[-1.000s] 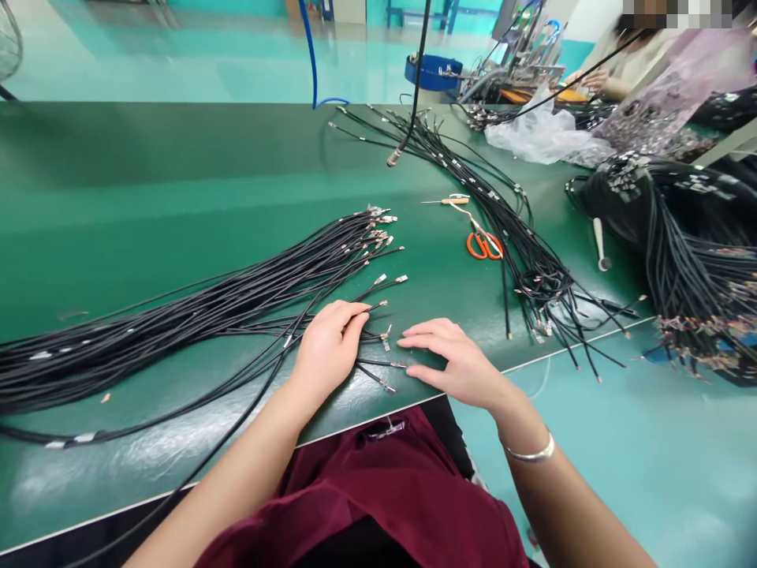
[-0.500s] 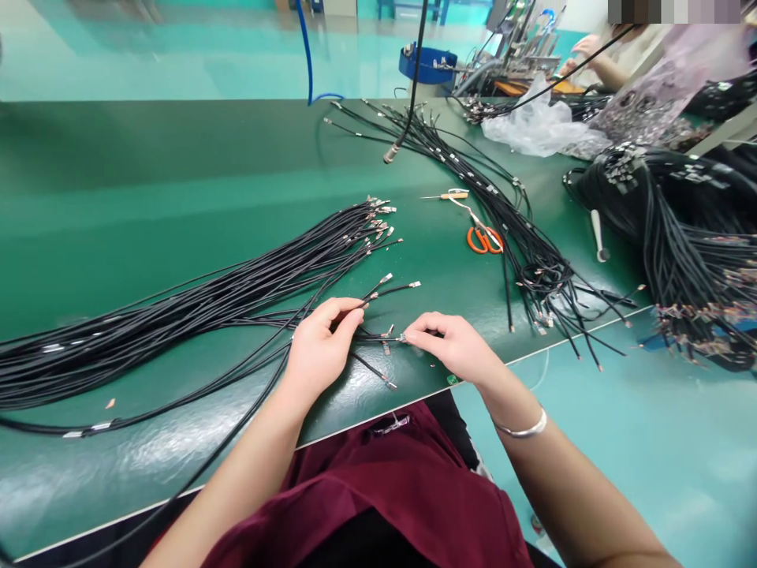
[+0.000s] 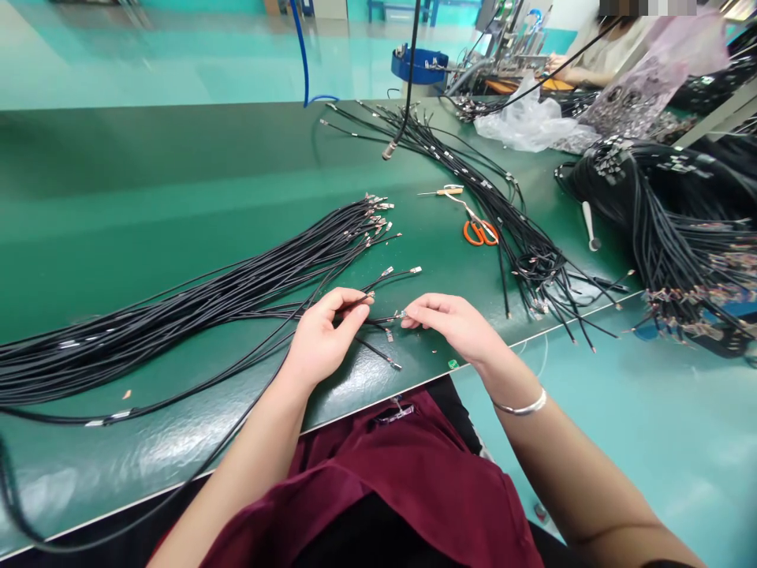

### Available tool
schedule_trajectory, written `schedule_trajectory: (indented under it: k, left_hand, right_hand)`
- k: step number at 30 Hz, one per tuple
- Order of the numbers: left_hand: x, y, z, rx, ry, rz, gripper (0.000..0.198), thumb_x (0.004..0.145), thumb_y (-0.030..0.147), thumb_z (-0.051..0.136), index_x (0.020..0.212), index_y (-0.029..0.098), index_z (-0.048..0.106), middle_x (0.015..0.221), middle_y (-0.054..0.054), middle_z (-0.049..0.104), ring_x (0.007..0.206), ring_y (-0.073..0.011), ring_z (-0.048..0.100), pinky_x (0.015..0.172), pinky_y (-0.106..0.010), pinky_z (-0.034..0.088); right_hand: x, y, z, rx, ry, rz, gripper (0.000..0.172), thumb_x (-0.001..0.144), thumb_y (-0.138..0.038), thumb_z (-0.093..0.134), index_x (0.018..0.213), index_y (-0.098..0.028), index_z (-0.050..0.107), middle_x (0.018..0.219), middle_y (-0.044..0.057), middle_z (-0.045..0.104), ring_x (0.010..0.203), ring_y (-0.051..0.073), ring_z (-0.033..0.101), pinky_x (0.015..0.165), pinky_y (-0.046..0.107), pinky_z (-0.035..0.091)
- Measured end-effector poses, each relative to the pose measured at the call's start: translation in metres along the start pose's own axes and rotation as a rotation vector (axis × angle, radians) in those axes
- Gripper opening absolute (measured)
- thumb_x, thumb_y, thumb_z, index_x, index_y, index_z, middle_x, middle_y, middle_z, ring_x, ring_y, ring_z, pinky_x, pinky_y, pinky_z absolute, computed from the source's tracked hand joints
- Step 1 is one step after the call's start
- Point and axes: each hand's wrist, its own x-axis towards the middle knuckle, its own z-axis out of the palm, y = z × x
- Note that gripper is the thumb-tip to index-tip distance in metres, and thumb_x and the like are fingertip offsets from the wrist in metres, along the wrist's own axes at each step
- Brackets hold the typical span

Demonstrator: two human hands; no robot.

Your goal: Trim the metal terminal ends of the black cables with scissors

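Several thin black cables [image 3: 266, 341] pass through my left hand [image 3: 325, 335], which is closed around them near their ends. Beyond its fingers the cable ends fan out, each with a small metal terminal [image 3: 415, 270]. My right hand [image 3: 453, 323] pinches the metal terminal [image 3: 404, 314] at the tip of one cable; its fingertips partly hide it. Another loose end [image 3: 395, 364] from the same group points down toward the table's front edge. Just behind my left hand lies a large bundle of black cables [image 3: 236, 284], its terminals facing right.
Orange-handled scissors [image 3: 480, 232] and a thin pick [image 3: 446, 192] lie beside a second cable bundle [image 3: 490, 193]. A black cord [image 3: 408, 102] with a metal end hangs above the green table [image 3: 177, 181]. At right are a cable heap [image 3: 644, 205], a plastic bag [image 3: 532, 122] and a co-worker.
Both hands have moved slightly upward in view, with the pinched cable end rising between them. The whole scene has shifted a little as the camera moved.
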Motion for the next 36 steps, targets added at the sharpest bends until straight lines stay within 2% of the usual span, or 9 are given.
schedule_trajectory:
  k: [4, 8, 12, 17, 20, 24, 27, 32, 36]
  left_hand:
    - [-0.001, 0.006, 0.001, 0.173, -0.038, 0.126, 0.015, 0.076, 0.031, 0.068, 0.087, 0.021, 0.067, 0.085, -0.002, 0.065, 0.077, -0.0157, 0.056, 0.070, -0.030, 0.047]
    - [-0.002, 0.006, 0.002, 0.261, -0.038, 0.244, 0.008, 0.078, 0.029, 0.067, 0.081, 0.023, 0.071, 0.079, -0.001, 0.067, 0.080, -0.0172, 0.055, 0.076, -0.032, 0.046]
    - [-0.003, 0.005, 0.002, 0.210, -0.035, 0.180, 0.018, 0.085, 0.031, 0.058, 0.088, 0.023, 0.073, 0.073, -0.001, 0.068, 0.076, -0.0170, 0.057, 0.073, -0.031, 0.047]
    - [-0.006, 0.010, 0.001, 0.193, -0.123, 0.035, 0.026, 0.089, 0.036, 0.051, 0.092, 0.021, 0.072, 0.073, 0.000, 0.068, 0.062, -0.0131, 0.059, 0.063, -0.026, 0.048]
    - [-0.010, 0.010, -0.004, 0.177, -0.170, 0.067, 0.023, 0.088, 0.034, 0.053, 0.092, 0.021, 0.071, 0.080, -0.001, 0.071, 0.070, -0.0146, 0.064, 0.069, -0.027, 0.051]
    - [-0.018, 0.006, -0.014, 0.217, -0.285, 0.259, 0.017, 0.085, 0.023, 0.058, 0.096, 0.024, 0.071, 0.099, -0.004, 0.073, 0.093, -0.0182, 0.064, 0.086, -0.035, 0.050]
    - [-0.023, 0.002, -0.016, 0.243, -0.326, 0.289, 0.018, 0.083, 0.021, 0.062, 0.098, 0.026, 0.072, 0.093, -0.003, 0.074, 0.087, -0.0178, 0.063, 0.080, -0.034, 0.052]
    - [-0.023, 0.000, -0.012, 0.230, -0.243, 0.265, 0.014, 0.082, 0.018, 0.062, 0.088, 0.025, 0.073, 0.077, -0.001, 0.072, 0.075, -0.0162, 0.061, 0.073, -0.031, 0.051]
    - [-0.020, 0.002, -0.012, 0.214, -0.239, 0.258, 0.016, 0.084, 0.019, 0.059, 0.087, 0.025, 0.073, 0.076, -0.001, 0.071, 0.075, -0.0169, 0.060, 0.073, -0.031, 0.050]
  right_hand:
    - [0.001, -0.010, 0.008, 0.019, 0.035, -0.032, 0.019, 0.078, -0.036, 0.064, 0.072, -0.018, 0.068, 0.073, 0.001, 0.071, 0.071, 0.014, 0.063, 0.075, 0.029, 0.047]
    - [0.002, -0.023, 0.014, -0.032, 0.072, -0.091, 0.024, 0.080, -0.038, 0.063, 0.067, -0.018, 0.066, 0.071, 0.001, 0.069, 0.072, 0.014, 0.062, 0.074, 0.028, 0.047]
    - [-0.014, -0.017, 0.014, -0.232, 0.148, -0.166, 0.027, 0.082, -0.046, 0.063, 0.078, -0.020, 0.068, 0.077, 0.001, 0.069, 0.072, 0.015, 0.060, 0.070, 0.029, 0.046]
    - [-0.044, 0.020, 0.024, -0.691, 0.057, -0.313, 0.013, 0.078, -0.035, 0.072, 0.085, -0.023, 0.070, 0.085, 0.004, 0.067, 0.081, 0.020, 0.060, 0.075, 0.034, 0.048]
    - [-0.049, 0.036, 0.033, -0.647, 0.180, -0.418, 0.012, 0.089, -0.027, 0.060, 0.087, -0.024, 0.071, 0.086, 0.005, 0.070, 0.084, 0.019, 0.063, 0.079, 0.033, 0.050]
    - [-0.046, 0.041, 0.038, -0.571, 0.234, -0.530, 0.014, 0.090, -0.031, 0.058, 0.092, -0.027, 0.072, 0.089, 0.004, 0.073, 0.081, 0.019, 0.067, 0.078, 0.034, 0.053]
    - [-0.044, 0.038, 0.041, -0.509, 0.248, -0.543, 0.013, 0.088, -0.031, 0.060, 0.087, -0.027, 0.072, 0.086, 0.003, 0.073, 0.077, 0.019, 0.067, 0.075, 0.035, 0.054]
    - [-0.038, 0.023, 0.042, -0.414, 0.255, -0.517, 0.014, 0.087, -0.029, 0.061, 0.098, -0.024, 0.069, 0.086, 0.004, 0.072, 0.073, 0.017, 0.065, 0.071, 0.032, 0.053]
    - [-0.029, 0.007, 0.035, -0.366, 0.207, -0.486, 0.009, 0.083, -0.030, 0.065, 0.085, -0.024, 0.071, 0.086, 0.003, 0.072, 0.078, 0.018, 0.065, 0.076, 0.033, 0.052]
